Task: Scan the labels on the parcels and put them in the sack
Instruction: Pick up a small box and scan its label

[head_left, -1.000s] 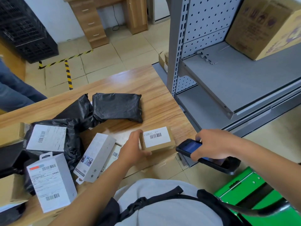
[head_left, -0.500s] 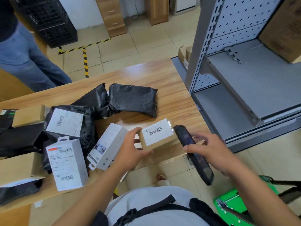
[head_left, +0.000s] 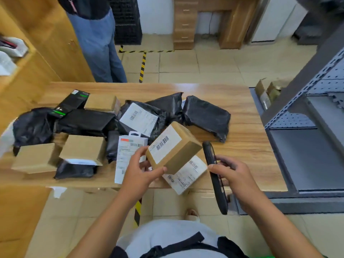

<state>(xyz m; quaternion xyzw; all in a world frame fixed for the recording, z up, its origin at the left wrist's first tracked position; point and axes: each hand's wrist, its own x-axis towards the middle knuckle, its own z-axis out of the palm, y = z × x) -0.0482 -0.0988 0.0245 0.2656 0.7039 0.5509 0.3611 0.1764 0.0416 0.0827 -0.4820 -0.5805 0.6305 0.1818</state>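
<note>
My left hand point(head_left: 138, 173) grips a small brown cardboard parcel point(head_left: 177, 152) with a white barcode label, lifted and tilted above the near edge of the wooden table point(head_left: 242, 144). My right hand point(head_left: 235, 176) holds a black handheld scanner point(head_left: 214, 174) just right of the parcel, its top end close to the box. Beneath lie a white boxed parcel point(head_left: 127, 155) and a white labelled packet point(head_left: 186, 175). Several black poly bags point(head_left: 206, 116) and brown boxes point(head_left: 83, 149) cover the table's left and middle. No sack is in view.
A grey metal shelf rack point(head_left: 307, 146) stands right of the table. Another person in jeans point(head_left: 98, 43) stands beyond the table's far left. Wooden cabinets point(head_left: 46, 43) line the left, and a desk point(head_left: 204, 21) stands at the back. Striped tape point(head_left: 143, 66) marks the tiled floor.
My left hand has lifted the brown parcel off the table and tilted it. My right hand has swung the scanner upright beside it. The camera has turned left, showing more of the table.
</note>
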